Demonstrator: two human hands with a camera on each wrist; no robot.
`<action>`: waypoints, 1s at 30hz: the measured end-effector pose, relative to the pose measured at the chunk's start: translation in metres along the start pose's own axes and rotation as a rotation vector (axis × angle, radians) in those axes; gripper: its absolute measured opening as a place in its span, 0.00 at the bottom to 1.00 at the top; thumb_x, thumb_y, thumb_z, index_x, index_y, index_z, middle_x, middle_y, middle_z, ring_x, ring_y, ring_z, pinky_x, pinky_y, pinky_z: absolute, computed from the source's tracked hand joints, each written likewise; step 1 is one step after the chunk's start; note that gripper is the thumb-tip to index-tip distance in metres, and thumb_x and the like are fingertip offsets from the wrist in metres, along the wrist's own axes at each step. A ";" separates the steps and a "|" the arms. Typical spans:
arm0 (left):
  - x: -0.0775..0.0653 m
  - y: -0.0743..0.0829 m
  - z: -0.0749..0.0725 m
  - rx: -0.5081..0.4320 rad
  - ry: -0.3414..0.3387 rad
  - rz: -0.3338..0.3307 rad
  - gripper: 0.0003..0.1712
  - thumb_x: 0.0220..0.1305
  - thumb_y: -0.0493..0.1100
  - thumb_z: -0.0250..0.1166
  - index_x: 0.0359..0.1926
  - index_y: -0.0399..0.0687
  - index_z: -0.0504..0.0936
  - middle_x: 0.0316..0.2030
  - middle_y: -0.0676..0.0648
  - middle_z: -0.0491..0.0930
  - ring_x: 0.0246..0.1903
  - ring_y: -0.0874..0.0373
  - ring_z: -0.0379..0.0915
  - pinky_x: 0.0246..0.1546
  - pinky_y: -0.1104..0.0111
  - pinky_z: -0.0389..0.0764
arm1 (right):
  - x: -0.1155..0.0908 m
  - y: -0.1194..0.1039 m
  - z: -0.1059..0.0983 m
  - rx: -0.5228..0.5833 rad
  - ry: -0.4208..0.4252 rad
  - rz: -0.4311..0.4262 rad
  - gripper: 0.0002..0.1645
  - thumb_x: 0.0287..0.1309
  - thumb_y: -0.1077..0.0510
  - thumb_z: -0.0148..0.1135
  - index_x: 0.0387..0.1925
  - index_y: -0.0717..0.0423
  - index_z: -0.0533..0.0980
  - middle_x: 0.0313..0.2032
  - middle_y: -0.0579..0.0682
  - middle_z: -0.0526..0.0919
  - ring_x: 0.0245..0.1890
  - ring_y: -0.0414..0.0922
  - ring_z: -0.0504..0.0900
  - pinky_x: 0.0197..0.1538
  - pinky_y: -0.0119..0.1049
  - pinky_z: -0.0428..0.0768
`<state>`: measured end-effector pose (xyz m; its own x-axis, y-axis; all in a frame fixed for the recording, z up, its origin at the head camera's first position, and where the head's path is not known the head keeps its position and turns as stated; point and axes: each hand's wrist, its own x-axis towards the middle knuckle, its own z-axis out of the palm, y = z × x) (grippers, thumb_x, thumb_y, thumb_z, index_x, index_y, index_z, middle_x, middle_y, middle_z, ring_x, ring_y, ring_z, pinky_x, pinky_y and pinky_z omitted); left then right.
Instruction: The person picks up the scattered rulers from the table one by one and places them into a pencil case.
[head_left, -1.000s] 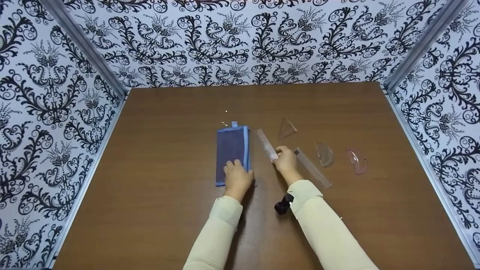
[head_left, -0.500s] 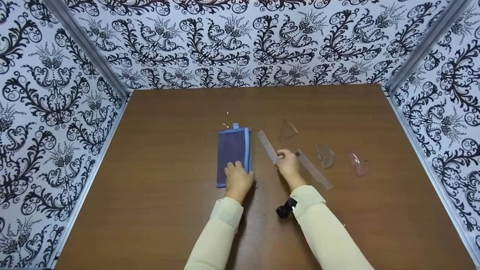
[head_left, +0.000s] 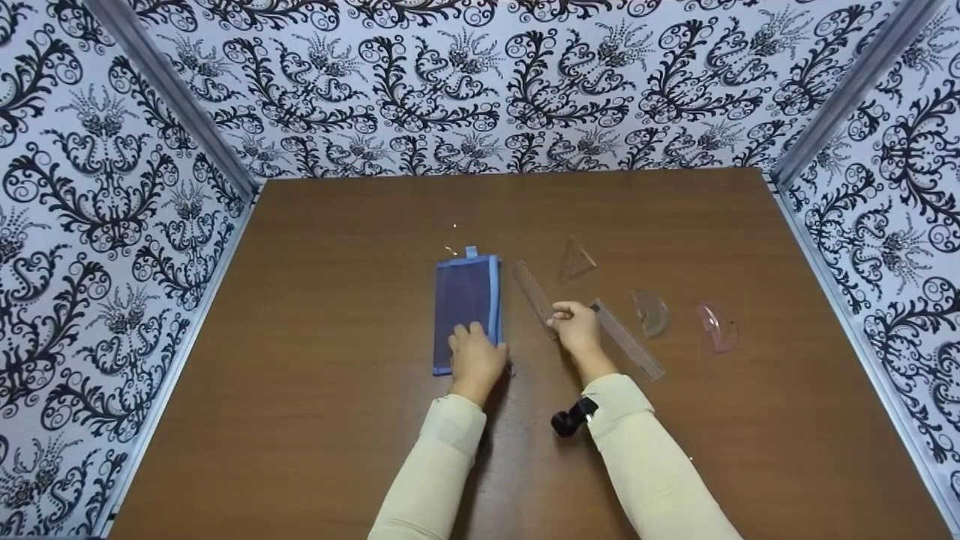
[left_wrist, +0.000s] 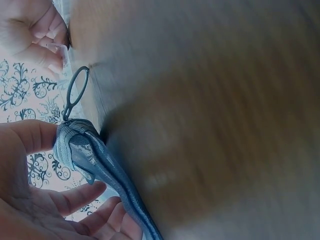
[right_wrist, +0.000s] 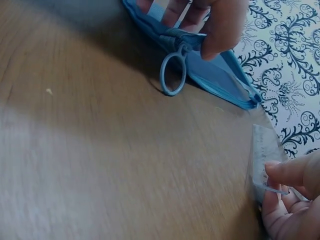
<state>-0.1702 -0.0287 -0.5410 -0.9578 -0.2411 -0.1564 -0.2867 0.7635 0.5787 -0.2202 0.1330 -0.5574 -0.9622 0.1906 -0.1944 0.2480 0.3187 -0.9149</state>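
Note:
A blue mesh zipper pouch [head_left: 463, 296] lies on the table in the head view. My left hand [head_left: 478, 361] grips its near right corner, thumb at the edge and fingers over the mesh. Beside that thumb, a ring-shaped zipper pull [right_wrist: 172, 75] hangs from the pouch in the right wrist view. To the right, my right hand [head_left: 576, 328] pinches the near end of a clear ruler [head_left: 531, 289] between thumb and fingers. Seen from the right wrist, the ruler [right_wrist: 262, 152] is tilted on edge, its printed scale partly visible.
A second clear ruler [head_left: 628, 341] lies right of my right hand. Farther back is a clear set square [head_left: 576, 261]. A clear protractor [head_left: 651, 313] and a pinkish protractor [head_left: 718, 328] lie to the right. Patterned walls [head_left: 465, 90] bound the wooden table [head_left: 315, 420].
The ruler in my right hand has lost its bright glare and looks tilted differently. My right hand has shifted only slightly. The left hand stays on the pouch.

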 end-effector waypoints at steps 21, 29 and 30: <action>0.001 -0.002 0.000 0.011 -0.003 -0.017 0.29 0.59 0.49 0.66 0.56 0.37 0.72 0.54 0.36 0.68 0.56 0.42 0.64 0.46 0.51 0.77 | -0.006 -0.007 0.006 0.225 -0.069 0.127 0.20 0.53 0.75 0.59 0.50 0.74 0.76 0.39 0.56 0.81 0.39 0.42 0.76 0.36 0.23 0.73; 0.001 -0.002 0.000 0.008 0.012 0.001 0.27 0.58 0.48 0.66 0.54 0.36 0.73 0.52 0.36 0.69 0.54 0.42 0.65 0.48 0.52 0.76 | -0.007 -0.009 0.011 0.227 -0.098 0.134 0.20 0.52 0.76 0.60 0.50 0.73 0.76 0.41 0.59 0.82 0.37 0.41 0.77 0.35 0.23 0.74; 0.001 -0.002 0.000 0.003 0.017 0.005 0.27 0.58 0.48 0.66 0.54 0.36 0.73 0.52 0.36 0.69 0.54 0.42 0.65 0.48 0.52 0.76 | -0.007 -0.010 0.012 0.224 -0.101 0.133 0.20 0.52 0.76 0.60 0.50 0.73 0.77 0.40 0.58 0.83 0.37 0.41 0.77 0.35 0.23 0.74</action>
<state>-0.1711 -0.0300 -0.5425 -0.9587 -0.2477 -0.1397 -0.2821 0.7664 0.5771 -0.2169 0.1177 -0.5511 -0.9320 0.1200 -0.3421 0.3526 0.0813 -0.9322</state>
